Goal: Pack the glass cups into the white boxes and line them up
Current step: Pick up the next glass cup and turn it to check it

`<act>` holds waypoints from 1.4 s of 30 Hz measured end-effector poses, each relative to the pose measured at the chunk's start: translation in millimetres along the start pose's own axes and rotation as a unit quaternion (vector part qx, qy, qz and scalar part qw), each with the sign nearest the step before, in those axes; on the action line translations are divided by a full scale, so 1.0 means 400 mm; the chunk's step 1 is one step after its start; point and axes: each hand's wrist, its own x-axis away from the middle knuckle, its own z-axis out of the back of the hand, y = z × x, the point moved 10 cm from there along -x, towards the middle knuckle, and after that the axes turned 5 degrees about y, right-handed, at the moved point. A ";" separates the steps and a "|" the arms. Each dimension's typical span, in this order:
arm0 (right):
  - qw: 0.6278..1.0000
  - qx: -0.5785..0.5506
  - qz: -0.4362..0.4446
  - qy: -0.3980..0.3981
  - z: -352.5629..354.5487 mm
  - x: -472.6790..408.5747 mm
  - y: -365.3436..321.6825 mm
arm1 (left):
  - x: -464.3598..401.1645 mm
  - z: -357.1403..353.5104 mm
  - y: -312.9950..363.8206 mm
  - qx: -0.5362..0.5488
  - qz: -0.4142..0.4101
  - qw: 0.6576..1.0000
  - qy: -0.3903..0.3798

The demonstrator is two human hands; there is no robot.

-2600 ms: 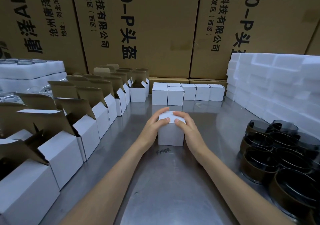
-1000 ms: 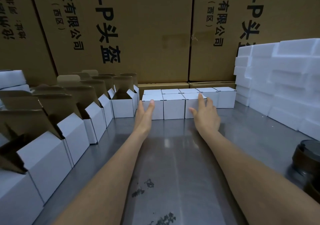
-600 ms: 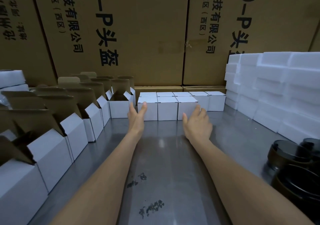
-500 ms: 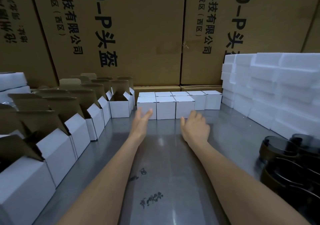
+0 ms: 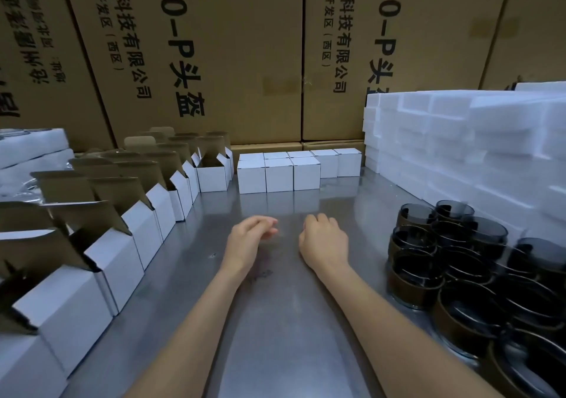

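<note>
Head view: both hands hover over the steel table [image 5: 275,321], short of the closed white boxes [image 5: 278,174]. Left hand [image 5: 249,241] holds nothing, fingers loosely curled together. Right hand [image 5: 324,241] holds nothing, fingers loosely bent. Closed boxes stand in two touching rows at the table's far edge. Open white boxes [image 5: 147,223] line the table's left side. Dark glass cups [image 5: 453,263] cluster at its right, before the foam blocks [image 5: 474,146].
</note>
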 end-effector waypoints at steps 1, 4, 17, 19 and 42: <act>1.000 0.002 0.008 -0.001 0.006 0.019 -0.003 | 0.022 0.007 0.000 -0.006 0.000 1.000 0.002; 0.999 0.007 0.036 -0.013 0.022 0.064 -0.013 | 0.075 0.024 0.008 -0.039 -0.015 0.999 0.005; 0.955 0.164 -0.225 -0.099 0.195 -0.016 0.301 | 0.122 0.032 0.022 -0.126 -0.041 0.991 -0.001; 0.948 0.176 -0.231 -0.129 0.184 -0.013 0.305 | 0.121 0.031 0.021 -0.122 -0.040 0.992 0.000; 0.942 -0.290 0.155 0.062 0.154 0.156 -0.143 | 0.124 0.019 0.036 -0.129 -0.097 0.987 -0.006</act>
